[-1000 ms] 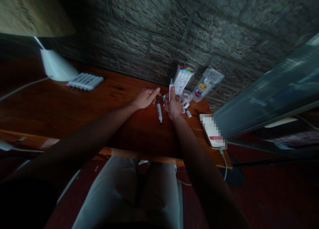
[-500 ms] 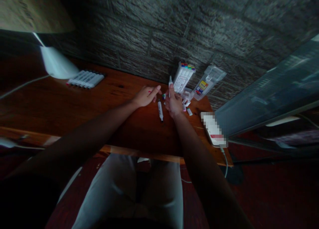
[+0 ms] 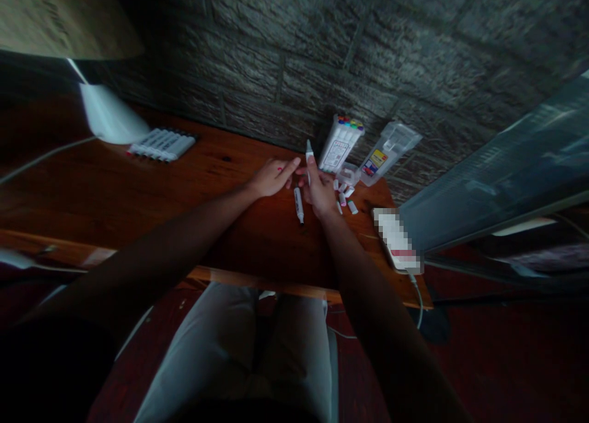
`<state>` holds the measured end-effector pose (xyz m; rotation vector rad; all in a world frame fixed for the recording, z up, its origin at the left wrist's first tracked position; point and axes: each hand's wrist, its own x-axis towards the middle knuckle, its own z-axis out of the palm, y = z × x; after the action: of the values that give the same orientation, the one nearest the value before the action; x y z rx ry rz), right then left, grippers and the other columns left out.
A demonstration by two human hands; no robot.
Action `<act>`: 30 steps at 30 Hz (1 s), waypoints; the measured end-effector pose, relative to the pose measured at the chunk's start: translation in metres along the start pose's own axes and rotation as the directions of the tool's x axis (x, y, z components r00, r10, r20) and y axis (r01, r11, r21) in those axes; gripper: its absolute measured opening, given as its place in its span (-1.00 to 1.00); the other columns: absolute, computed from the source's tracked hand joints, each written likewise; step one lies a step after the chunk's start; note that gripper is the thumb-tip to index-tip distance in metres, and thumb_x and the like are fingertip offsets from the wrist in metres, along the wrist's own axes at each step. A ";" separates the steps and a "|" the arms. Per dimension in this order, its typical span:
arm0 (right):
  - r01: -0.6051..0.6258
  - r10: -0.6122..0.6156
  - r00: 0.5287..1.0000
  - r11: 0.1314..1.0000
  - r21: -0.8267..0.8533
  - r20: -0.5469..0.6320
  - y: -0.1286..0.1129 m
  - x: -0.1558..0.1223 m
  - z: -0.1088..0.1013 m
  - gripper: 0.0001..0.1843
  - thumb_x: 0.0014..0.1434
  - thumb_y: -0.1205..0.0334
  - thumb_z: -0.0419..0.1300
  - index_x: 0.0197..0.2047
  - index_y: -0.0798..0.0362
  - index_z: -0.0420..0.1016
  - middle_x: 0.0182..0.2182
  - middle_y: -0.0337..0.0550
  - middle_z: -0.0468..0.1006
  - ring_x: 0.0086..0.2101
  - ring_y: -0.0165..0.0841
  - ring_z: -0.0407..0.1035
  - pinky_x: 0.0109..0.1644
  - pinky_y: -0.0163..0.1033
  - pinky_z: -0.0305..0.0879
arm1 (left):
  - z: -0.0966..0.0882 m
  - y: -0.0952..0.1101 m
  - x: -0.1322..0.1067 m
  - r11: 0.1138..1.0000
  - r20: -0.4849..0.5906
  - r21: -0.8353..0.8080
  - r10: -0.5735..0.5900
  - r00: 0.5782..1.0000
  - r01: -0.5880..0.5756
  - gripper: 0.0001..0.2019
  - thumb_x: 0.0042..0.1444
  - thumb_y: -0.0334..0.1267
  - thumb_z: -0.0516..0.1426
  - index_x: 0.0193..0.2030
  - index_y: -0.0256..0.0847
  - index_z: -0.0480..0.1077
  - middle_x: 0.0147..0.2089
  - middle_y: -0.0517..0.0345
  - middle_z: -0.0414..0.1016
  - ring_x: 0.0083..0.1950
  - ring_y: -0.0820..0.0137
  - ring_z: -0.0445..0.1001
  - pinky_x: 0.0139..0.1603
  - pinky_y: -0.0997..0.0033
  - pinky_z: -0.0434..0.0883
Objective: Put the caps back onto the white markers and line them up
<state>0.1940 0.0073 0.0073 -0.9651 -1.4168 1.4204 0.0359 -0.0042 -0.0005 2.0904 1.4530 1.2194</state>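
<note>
My right hand [image 3: 321, 192] is closed round a white marker [image 3: 308, 153] that stands upright, its tip pointing up. My left hand [image 3: 271, 176] rests on the wooden table [image 3: 138, 183] just left of it, fingers stretched toward the right hand, nothing visible in it. Between the two hands a second white marker [image 3: 299, 204] lies flat on the table. Several small marker caps [image 3: 347, 199] are scattered right of my right hand.
A marker case with coloured caps [image 3: 339, 142] and an empty clear case [image 3: 386, 151] lean against the stone wall. A row of markers [image 3: 161, 145] lies at the back left by a white object [image 3: 107, 115]. A phone [image 3: 396, 239] with a cable sits near the right edge.
My right hand has shifted slightly left with the marker, closer to my left fingertips. The left hand stays almost still.
</note>
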 end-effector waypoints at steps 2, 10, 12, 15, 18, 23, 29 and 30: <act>0.036 -0.036 0.999 0.999 0.017 -0.025 0.000 0.001 -0.001 -0.28 0.16 -0.52 0.09 -0.17 0.00 0.59 -0.57 -0.28 0.34 -0.65 -0.53 0.01 -0.62 -0.28 -0.13 | 0.001 -0.001 0.000 1.000 -0.011 -0.004 0.006 1.000 -0.006 -0.25 0.46 0.16 -0.22 -0.55 -0.22 0.46 -0.57 0.10 0.50 -0.44 0.43 0.53 -0.21 0.44 0.43; 0.058 -0.055 0.997 0.997 0.055 -0.059 0.002 0.004 -0.003 -0.39 0.16 -0.44 0.17 -0.20 -0.01 0.45 -0.48 -0.33 0.36 -0.61 -0.56 0.04 -0.60 -0.32 -0.12 | 0.000 0.000 0.000 1.000 0.006 -0.015 0.001 1.000 -0.001 -0.28 0.45 0.18 -0.24 -0.23 -0.25 0.61 -0.57 0.16 0.51 -0.46 0.44 0.53 -0.25 0.47 0.42; 0.060 -0.056 0.997 0.996 0.069 -0.051 0.002 0.003 -0.002 -0.44 0.17 -0.39 0.19 -0.15 -0.04 0.42 -0.47 -0.35 0.38 -0.62 -0.57 0.03 -0.60 -0.32 -0.12 | -0.001 0.001 0.000 1.000 0.005 -0.017 -0.002 1.000 0.002 -0.29 0.46 0.17 -0.23 -0.22 -0.25 0.61 -0.57 0.16 0.50 -0.46 0.44 0.53 -0.25 0.48 0.42; 0.047 -0.044 0.998 0.995 0.087 -0.035 0.002 0.003 -0.001 -0.50 0.18 -0.32 0.23 -0.12 -0.07 0.41 -0.50 -0.39 0.35 -0.64 -0.57 0.01 -0.60 -0.31 -0.10 | -0.001 0.002 0.000 1.000 0.006 -0.024 -0.009 1.000 0.010 -0.31 0.47 0.14 -0.22 -0.24 -0.25 0.61 -0.59 0.17 0.48 -0.46 0.44 0.52 -0.25 0.49 0.41; 0.050 -0.051 0.999 0.994 0.095 0.007 -0.001 0.002 -0.001 -0.56 0.19 -0.26 0.26 -0.14 -0.07 0.41 -0.48 -0.38 0.36 -0.64 -0.58 0.01 -0.61 -0.31 -0.11 | -0.001 0.002 0.000 1.000 0.000 -0.031 -0.006 1.000 0.006 -0.32 0.47 0.12 -0.20 -0.31 -0.24 0.59 -0.59 0.17 0.49 -0.47 0.45 0.52 -0.26 0.50 0.41; 0.025 -0.039 0.995 0.990 0.138 0.095 -0.008 -0.002 0.000 -0.58 0.15 -0.18 0.34 -0.15 -0.06 0.39 -0.42 -0.36 0.37 -0.62 -0.61 -0.03 -0.62 -0.34 -0.20 | -0.001 0.000 0.001 1.000 -0.006 -0.020 0.009 1.000 -0.009 -0.29 0.47 0.12 -0.20 -0.47 -0.24 0.52 -0.60 0.14 0.48 -0.47 0.46 0.52 -0.27 0.51 0.41; -0.024 0.025 1.000 0.990 0.142 -0.003 -0.012 -0.003 -0.004 -0.43 0.23 -0.41 0.13 -0.15 -0.03 0.40 -0.60 -0.45 0.05 -0.65 -0.56 -0.20 -0.63 -0.32 -0.30 | 0.001 -0.002 0.001 0.999 0.000 -0.038 -0.005 1.000 0.005 -0.28 0.45 0.19 -0.22 -0.28 -0.26 0.59 -0.59 0.16 0.49 -0.45 0.43 0.54 -0.25 0.48 0.42; -0.031 0.034 0.999 0.990 0.140 -0.021 -0.012 -0.003 -0.005 -0.42 0.23 -0.43 0.11 -0.17 -0.03 0.39 -0.61 -0.45 0.04 -0.65 -0.55 -0.20 -0.64 -0.32 -0.29 | 0.001 -0.001 0.001 0.999 -0.003 -0.038 -0.013 1.000 0.013 -0.27 0.44 0.21 -0.23 -0.25 -0.26 0.60 -0.59 0.16 0.49 -0.45 0.42 0.54 -0.25 0.47 0.42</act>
<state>0.2006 0.0057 0.0187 -0.9156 -1.2718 1.5068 0.0360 -0.0023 -0.0014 2.0524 1.4313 1.2365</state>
